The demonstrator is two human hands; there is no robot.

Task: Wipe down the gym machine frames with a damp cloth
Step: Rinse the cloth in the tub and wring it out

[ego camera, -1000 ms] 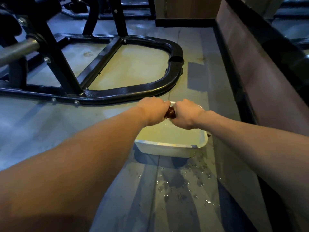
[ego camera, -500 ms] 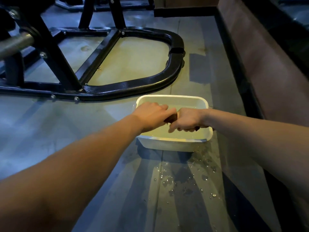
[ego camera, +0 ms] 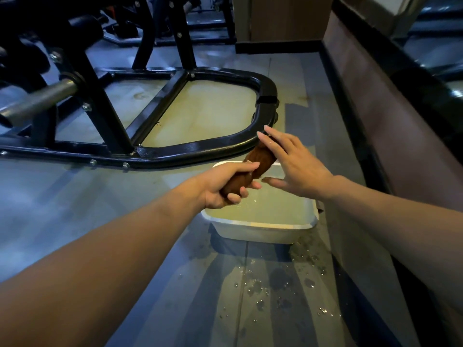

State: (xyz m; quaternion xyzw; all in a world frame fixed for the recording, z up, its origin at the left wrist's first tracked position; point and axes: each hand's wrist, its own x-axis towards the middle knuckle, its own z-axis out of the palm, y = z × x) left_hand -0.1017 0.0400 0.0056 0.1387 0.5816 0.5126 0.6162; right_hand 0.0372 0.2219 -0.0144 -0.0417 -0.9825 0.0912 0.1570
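Observation:
A brown cloth [ego camera: 259,160], twisted into a tight roll, is held over a white tub [ego camera: 260,230] of water on the floor. My left hand [ego camera: 225,186] grips the roll's near end. My right hand [ego camera: 298,166] has its fingers straight and spread, with the palm against the roll's far end. The black gym machine frame [ego camera: 200,149] lies just beyond the tub, its curved base tube close to my right fingertips.
Water drops [ego camera: 260,289] dot the grey floor in front of the tub. A low wall with a dark ledge [ego camera: 390,101] runs along the right. A steel bar [ego camera: 37,101] and black uprights stand at the left.
Both hands were gripping the twisted cloth and wringing it over the tub. Now my right hand has let go and spread its fingers, and the cloth is raised higher.

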